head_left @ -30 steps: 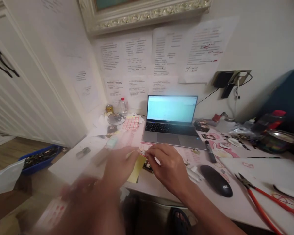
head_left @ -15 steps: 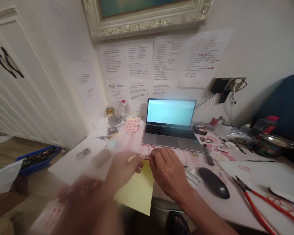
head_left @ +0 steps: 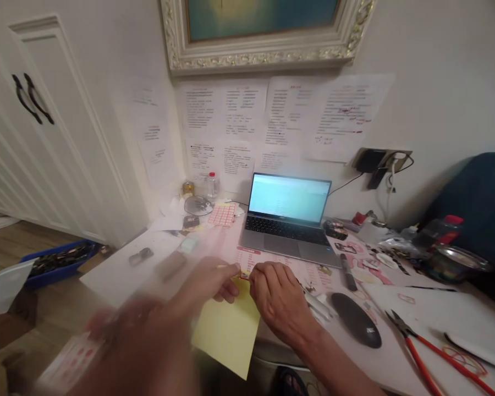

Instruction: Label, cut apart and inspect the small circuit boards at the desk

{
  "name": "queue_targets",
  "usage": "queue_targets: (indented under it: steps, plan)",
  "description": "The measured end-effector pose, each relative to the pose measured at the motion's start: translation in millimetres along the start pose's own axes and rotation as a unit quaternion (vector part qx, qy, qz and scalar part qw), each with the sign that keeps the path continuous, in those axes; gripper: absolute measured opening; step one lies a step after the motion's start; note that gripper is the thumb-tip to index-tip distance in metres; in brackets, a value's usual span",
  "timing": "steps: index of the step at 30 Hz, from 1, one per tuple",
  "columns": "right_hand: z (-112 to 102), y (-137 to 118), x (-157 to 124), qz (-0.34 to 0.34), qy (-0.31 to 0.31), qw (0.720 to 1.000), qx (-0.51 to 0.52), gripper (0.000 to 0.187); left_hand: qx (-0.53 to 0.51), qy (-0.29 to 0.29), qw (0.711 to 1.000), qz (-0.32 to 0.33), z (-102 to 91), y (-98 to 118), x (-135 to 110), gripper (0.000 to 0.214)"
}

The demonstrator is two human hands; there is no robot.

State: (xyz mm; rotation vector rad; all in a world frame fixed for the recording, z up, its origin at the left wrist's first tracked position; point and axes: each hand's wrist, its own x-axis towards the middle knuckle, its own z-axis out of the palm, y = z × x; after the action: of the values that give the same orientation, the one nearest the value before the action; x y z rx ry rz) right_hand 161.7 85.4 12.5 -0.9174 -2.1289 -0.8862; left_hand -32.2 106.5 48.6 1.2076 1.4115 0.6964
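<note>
A yellow sheet of paper [head_left: 229,333] hangs between my hands over the desk's front edge. My left hand [head_left: 214,281] pinches the top of the sheet between thumb and fingers; the forearm behind it is smeared. My right hand [head_left: 274,291] is closed at the sheet's upper right corner, its fingertips turned down and partly hidden. Between the two sets of fingertips shows a small red-edged label [head_left: 245,274] at the sheet's top edge. Just beyond my hands lies a red-and-white printed sheet [head_left: 249,257] on the desk.
A laptop [head_left: 291,242] stands open behind my hands. To the right are a black mouse [head_left: 357,320], a marker [head_left: 348,272] and red-handled pliers [head_left: 412,335]. A red grid label sheet [head_left: 223,214] lies at the back left. On the floor sits a blue tray [head_left: 61,263] of small dark pieces.
The view has tilted up a little, so the desk sits lower in it. Both hands stay at the top of the yellow sheet, with the left fingers shifted only slightly.
</note>
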Motion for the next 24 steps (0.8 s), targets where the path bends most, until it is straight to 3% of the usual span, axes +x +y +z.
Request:
queue_targets:
  steps: [12,17,19,20,22,24]
  plan:
    - [0,-2,-2,-0.034,0.060,0.996,0.062,0.013,0.014,-0.032,0.999,-0.006,0.8,-4,6,0.043]
    - [-3,-11,-2,0.047,0.095,0.971,0.212,0.018,0.022,-0.034,0.999,-0.010,2.3,-9,13,0.041]
    - [-5,-7,-1,0.156,0.106,0.932,0.310,0.013,0.024,-0.035,0.999,-0.004,1.4,-11,10,0.044]
    - [-6,-2,-1,0.238,0.091,0.898,0.358,0.009,0.029,-0.045,0.999,0.004,0.6,-13,7,0.046]
    - [-3,13,-1,0.402,0.000,0.806,0.435,0.015,0.070,-0.085,0.994,0.023,-0.8,-23,-7,0.045]
    - [5,30,-3,0.491,-0.127,0.717,0.478,0.025,0.170,-0.146,0.973,0.059,-0.4,-39,-26,0.035]
